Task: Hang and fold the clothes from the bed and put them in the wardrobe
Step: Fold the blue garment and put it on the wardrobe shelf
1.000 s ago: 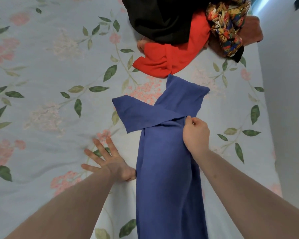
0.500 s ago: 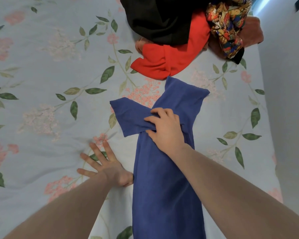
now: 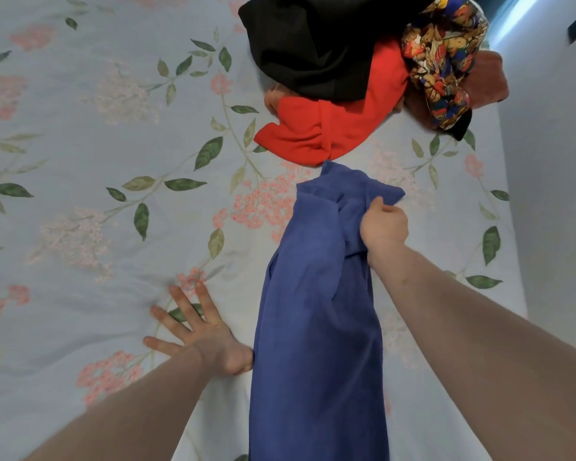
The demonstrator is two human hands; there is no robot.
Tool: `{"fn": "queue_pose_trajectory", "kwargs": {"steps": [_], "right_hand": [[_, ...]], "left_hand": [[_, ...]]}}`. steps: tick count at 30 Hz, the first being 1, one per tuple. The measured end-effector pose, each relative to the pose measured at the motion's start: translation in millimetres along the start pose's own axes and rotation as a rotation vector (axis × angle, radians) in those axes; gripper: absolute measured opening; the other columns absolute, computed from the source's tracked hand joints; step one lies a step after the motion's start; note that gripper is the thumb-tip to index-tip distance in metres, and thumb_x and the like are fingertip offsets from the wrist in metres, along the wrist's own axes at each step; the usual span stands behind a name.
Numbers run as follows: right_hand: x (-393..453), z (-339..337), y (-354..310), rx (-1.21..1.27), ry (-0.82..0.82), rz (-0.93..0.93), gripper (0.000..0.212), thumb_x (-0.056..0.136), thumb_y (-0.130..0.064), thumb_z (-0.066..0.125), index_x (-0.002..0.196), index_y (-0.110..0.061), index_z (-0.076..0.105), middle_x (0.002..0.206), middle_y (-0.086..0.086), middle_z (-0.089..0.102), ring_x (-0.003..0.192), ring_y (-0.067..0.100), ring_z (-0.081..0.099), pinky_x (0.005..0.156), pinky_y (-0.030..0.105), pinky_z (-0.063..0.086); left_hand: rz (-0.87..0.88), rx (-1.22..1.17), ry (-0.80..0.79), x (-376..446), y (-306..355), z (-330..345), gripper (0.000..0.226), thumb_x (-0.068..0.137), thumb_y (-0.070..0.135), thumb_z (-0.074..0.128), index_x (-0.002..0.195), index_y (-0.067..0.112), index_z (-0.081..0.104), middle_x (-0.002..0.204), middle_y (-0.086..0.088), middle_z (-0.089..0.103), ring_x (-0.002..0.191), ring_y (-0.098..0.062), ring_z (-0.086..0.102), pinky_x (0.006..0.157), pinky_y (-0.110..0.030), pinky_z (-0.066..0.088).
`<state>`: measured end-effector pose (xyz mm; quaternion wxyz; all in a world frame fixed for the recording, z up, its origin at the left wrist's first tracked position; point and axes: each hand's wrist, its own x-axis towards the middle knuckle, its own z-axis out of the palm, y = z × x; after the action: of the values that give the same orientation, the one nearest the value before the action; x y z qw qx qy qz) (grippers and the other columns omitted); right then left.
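A blue garment [image 3: 316, 327] lies as a long narrow strip down the middle of the bed, its sleeves folded in over the body. My right hand [image 3: 383, 226] grips the fabric near its top right corner, fingers curled round a fold. Flat on the floral sheet [image 3: 97, 227] just left of the garment, my left hand [image 3: 200, 331] presses down with its fingers spread. Beyond the blue garment lies a heap of clothes: a red one [image 3: 320, 128], a black one [image 3: 310, 44] on top of it, and a colourful patterned one [image 3: 443, 58].
A brown cloth [image 3: 489, 81] sits behind the patterned garment at the bed's far right. A pale wall [image 3: 552, 194] runs along the bed's right edge. The sheet to the left holds no clothes.
The sleeve that stuck out to the left now lies folded over the garment's body. My right hand moved from the centre to the top right corner. My left hand stayed put.
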<state>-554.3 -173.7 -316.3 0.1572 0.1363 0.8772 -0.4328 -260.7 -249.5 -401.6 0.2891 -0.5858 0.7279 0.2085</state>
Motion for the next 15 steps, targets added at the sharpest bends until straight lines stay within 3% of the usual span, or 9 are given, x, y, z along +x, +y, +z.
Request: {"fn": "queue_pose_trajectory", "kwargs": {"steps": [2,4,7,11,13,15], "right_hand": [[3,-3,11,-0.027,-0.052,0.018,0.044,0.105,-0.046,0.051,0.130,-0.009,0.057,0.113,0.006,0.061,0.103,0.027,0.059,0.085,0.034,0.041],[1,-4,22,-0.035,-0.108,-0.033,0.049,0.099,-0.048,0.061,0.135,-0.016,0.052,0.112,-0.002,0.056,0.100,0.021,0.055,0.086,0.033,0.042],[-2,-4,29,0.016,-0.152,-0.107,0.038,0.093,-0.030,0.074,0.125,-0.019,0.059,0.109,-0.003,0.067,0.100,0.018,0.064,0.089,0.033,0.051],[6,-9,20,0.198,0.039,-0.236,0.012,0.095,-0.019,0.071,0.106,-0.021,0.070,0.086,-0.008,0.067,0.075,0.002,0.064,0.075,0.018,0.051],[15,-14,14,0.209,0.110,-0.273,0.015,0.096,-0.019,0.068,0.111,-0.019,0.070,0.087,-0.012,0.066,0.075,0.001,0.064,0.074,0.014,0.050],[19,-20,16,0.134,0.082,-0.235,0.030,0.098,-0.027,0.066,0.126,-0.017,0.063,0.097,-0.009,0.067,0.085,0.009,0.065,0.082,0.021,0.049]], "left_hand": [[-0.041,0.022,-0.034,-2,4,-2,0.175,0.031,0.071,0.077,0.145,0.027,-0.048,0.155,-0.014,-0.049,0.133,-0.050,-0.052,0.109,-0.084,-0.002],[-0.054,0.046,-0.061,-2,6,-2,0.177,0.028,0.073,0.075,0.142,0.024,-0.050,0.152,-0.016,-0.053,0.133,-0.054,-0.050,0.105,-0.084,-0.012],[-0.049,0.027,-0.107,2,3,-4,0.183,0.020,0.069,0.078,0.141,0.025,-0.052,0.152,-0.015,-0.053,0.131,-0.053,-0.053,0.097,-0.082,-0.024],[-0.057,0.040,-0.146,6,2,-3,0.183,0.013,0.065,0.072,0.139,0.024,-0.053,0.149,-0.016,-0.056,0.131,-0.056,-0.051,0.096,-0.084,-0.021],[-0.052,0.034,-0.163,5,2,-4,0.184,0.011,0.066,0.072,0.140,0.024,-0.052,0.150,-0.015,-0.056,0.132,-0.055,-0.050,0.095,-0.084,-0.023],[-0.048,0.030,-0.179,4,1,-6,0.185,0.011,0.067,0.073,0.141,0.025,-0.052,0.150,-0.015,-0.055,0.133,-0.055,-0.050,0.093,-0.083,-0.027]]}}
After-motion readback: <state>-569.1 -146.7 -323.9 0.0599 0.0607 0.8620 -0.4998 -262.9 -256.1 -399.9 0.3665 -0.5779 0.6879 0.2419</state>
